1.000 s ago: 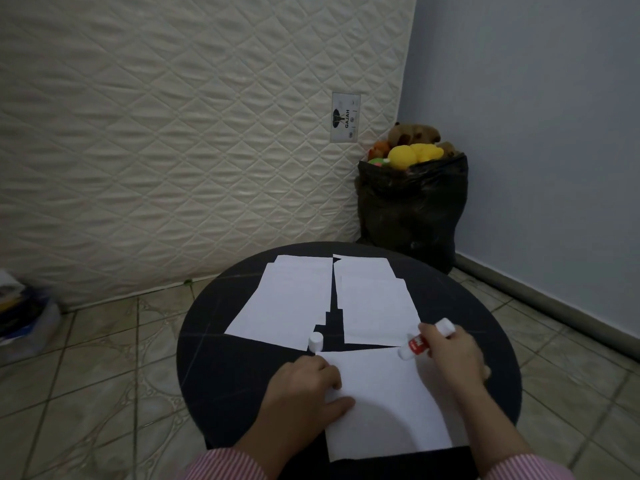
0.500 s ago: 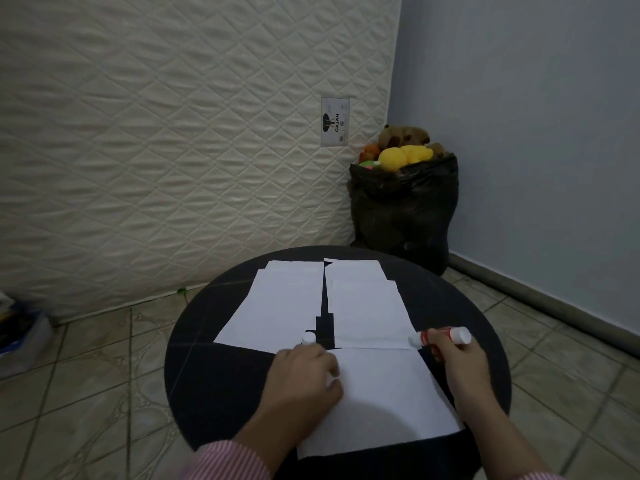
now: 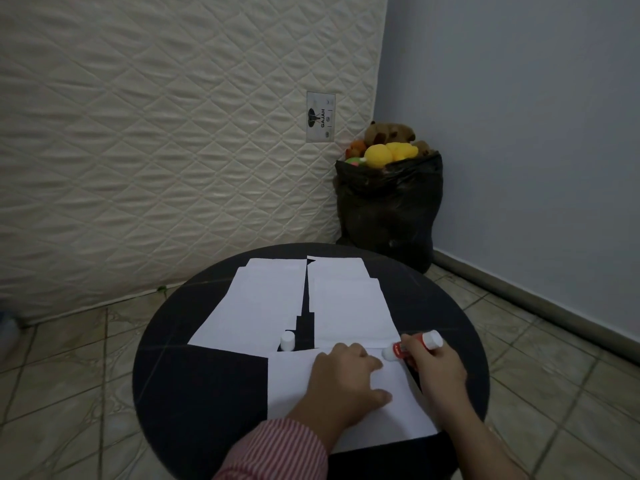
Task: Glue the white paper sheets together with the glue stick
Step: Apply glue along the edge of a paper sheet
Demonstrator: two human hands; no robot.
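Note:
On the round black table (image 3: 194, 386) lie white paper sheets: a left stack (image 3: 256, 303), a right stack (image 3: 349, 306), and a single near sheet (image 3: 287, 382). My left hand (image 3: 343, 382) presses flat on the near sheet, fingers spread. My right hand (image 3: 436, 372) grips a red and white glue stick (image 3: 412, 346) lying sideways, its white tip touching the near sheet's top right edge, beside my left fingertips. The glue stick's white cap (image 3: 287, 340) stands upright between the left stack and the near sheet.
A quilted mattress (image 3: 156, 133) leans against the wall behind the table. A black bag (image 3: 388, 209) full of soft toys stands in the corner at the back right. Tiled floor (image 3: 69, 358) surrounds the table.
My left hand has slid to the right across the near sheet, toward the glue stick. The near sheet and my right hand with the glue stick have shifted slightly; the tip now meets the sheet's top right edge.

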